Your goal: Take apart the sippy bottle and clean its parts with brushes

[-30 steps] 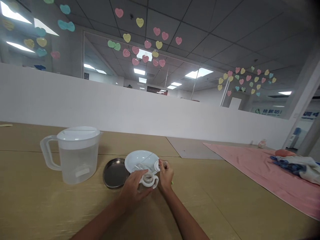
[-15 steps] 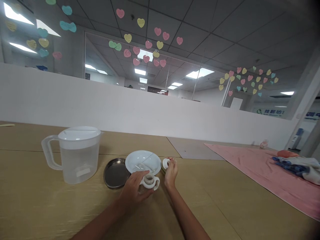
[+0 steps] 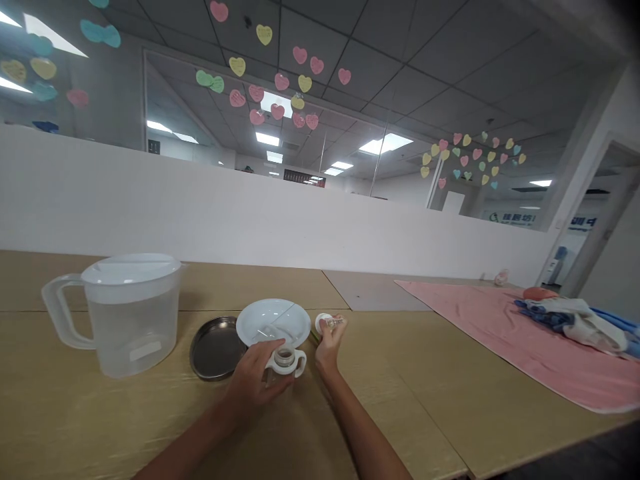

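Note:
My left hand (image 3: 257,373) is wrapped round a small clear bottle (image 3: 285,358) with a white collar and side handle; its round mouth is uncovered and faces up. To its right, my right hand (image 3: 330,339) pinches a white cap (image 3: 323,323), with a small clear part showing by the fingertips. Just behind the bottle sits a white bowl (image 3: 273,316) with clear items inside that I cannot make out. A dark round metal tray (image 3: 217,348) lies left of the bowl, partly behind my left hand. Something thin and green shows beside my right hand.
A clear lidded pitcher (image 3: 135,320) with liquid stands on the left of the tan table (image 3: 410,373). At the right, a pink cloth (image 3: 500,327) bears blue and white fabric (image 3: 575,320) and an orange item (image 3: 540,293). A white wall (image 3: 300,227) runs behind the table.
The camera view has turned right, so the table items appear farther left. My right hand has tilted the cap, and the clear part shows more. My left hand still holds the bottle.

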`<state>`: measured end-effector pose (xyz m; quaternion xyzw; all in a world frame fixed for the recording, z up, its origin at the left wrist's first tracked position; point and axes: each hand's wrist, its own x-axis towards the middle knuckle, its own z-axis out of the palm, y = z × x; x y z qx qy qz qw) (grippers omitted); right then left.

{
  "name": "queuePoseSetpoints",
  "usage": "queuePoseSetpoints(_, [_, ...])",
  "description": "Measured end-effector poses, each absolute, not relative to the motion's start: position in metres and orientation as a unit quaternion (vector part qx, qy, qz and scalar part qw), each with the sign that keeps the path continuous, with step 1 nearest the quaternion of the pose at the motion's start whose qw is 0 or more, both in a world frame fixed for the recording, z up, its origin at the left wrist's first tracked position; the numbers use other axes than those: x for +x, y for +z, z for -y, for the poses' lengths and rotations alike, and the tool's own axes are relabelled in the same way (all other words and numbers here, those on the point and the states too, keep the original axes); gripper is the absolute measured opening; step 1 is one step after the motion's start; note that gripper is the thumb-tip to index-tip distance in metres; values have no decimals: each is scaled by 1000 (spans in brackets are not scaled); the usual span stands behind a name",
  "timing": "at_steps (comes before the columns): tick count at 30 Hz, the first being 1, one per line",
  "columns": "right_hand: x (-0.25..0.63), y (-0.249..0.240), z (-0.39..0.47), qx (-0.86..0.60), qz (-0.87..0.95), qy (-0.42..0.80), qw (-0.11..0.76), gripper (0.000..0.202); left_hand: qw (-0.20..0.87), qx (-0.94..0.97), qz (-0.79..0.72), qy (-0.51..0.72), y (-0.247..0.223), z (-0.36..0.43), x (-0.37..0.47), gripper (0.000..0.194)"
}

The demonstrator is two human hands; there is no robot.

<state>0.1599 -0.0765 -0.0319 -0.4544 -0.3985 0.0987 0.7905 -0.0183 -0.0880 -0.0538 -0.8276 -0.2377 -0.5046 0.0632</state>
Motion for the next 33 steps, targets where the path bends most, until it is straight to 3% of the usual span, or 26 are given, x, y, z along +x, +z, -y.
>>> queuePoseSetpoints(9, [156,-33,73,-552,389,60,736,30,45,-826,241,-508,-55,88,-19,50])
queuePoseSetpoints(15, [153,-38,73,-551,482,-11,681,34,50,-827,237,-507,-52,89,-19,51])
queuePoseSetpoints(24, [155,-43,73,-569,524,-17,633,37,64,-824,234,-511,-51,90,-19,50])
queuePoseSetpoints(33, [157,-44,71,-537,550,-30,639,35,57,-824,245,-507,-53,90,-19,51])
